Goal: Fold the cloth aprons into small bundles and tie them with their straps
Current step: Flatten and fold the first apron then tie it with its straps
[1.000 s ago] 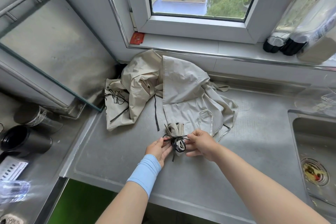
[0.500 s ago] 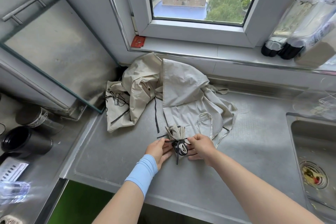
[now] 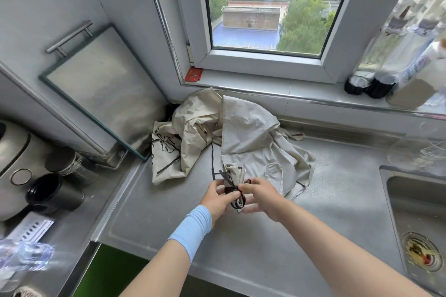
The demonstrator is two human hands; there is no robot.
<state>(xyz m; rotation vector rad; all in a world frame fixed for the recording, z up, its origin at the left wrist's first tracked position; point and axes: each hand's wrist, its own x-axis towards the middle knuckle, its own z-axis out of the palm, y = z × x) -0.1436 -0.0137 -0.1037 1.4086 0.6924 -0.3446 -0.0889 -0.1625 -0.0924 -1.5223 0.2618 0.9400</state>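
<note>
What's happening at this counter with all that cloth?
A person is tying a small beige apron bundle with its dark strap, left hand and right hand both gripping it above the steel counter. Behind it lie loose aprons, not yet folded.

One head-worn wide-angle camera looks steeply down, close over the steel counter (image 3: 154, 219).
</note>
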